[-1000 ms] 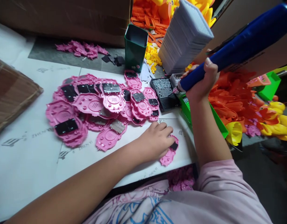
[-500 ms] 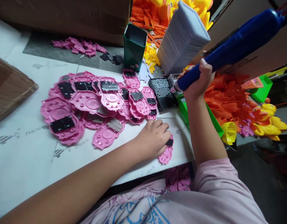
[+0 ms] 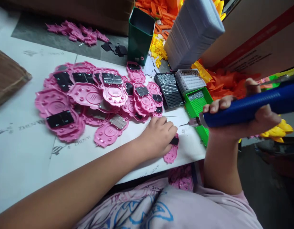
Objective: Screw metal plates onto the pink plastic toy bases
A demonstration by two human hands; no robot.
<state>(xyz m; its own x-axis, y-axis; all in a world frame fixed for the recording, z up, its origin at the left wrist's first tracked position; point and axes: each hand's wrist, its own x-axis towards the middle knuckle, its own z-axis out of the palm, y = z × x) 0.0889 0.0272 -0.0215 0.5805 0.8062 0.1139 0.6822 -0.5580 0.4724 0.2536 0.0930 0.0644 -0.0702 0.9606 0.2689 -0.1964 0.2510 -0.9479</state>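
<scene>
Pile (image 3: 115, 92): many pink covers lie here, most showing black or grey plates; bright dots on several plates look like screws, so I judge these as done.
Single cover (image 3: 171, 155): it lies near the front edge of the table (image 3: 147, 165), under the fingers; whether its black plate (image 3: 174, 141) has all screws, I cannot tell, so it seems unfinished.
Left hand (image 3: 158, 136): fingers are bent, half closed, touching this cover; a firm pinch I cannot confirm.
Right hand (image 3: 243, 132): fingers wrap around the blue screwdriver (image 3: 235, 111), its tip apart from the cover.
</scene>
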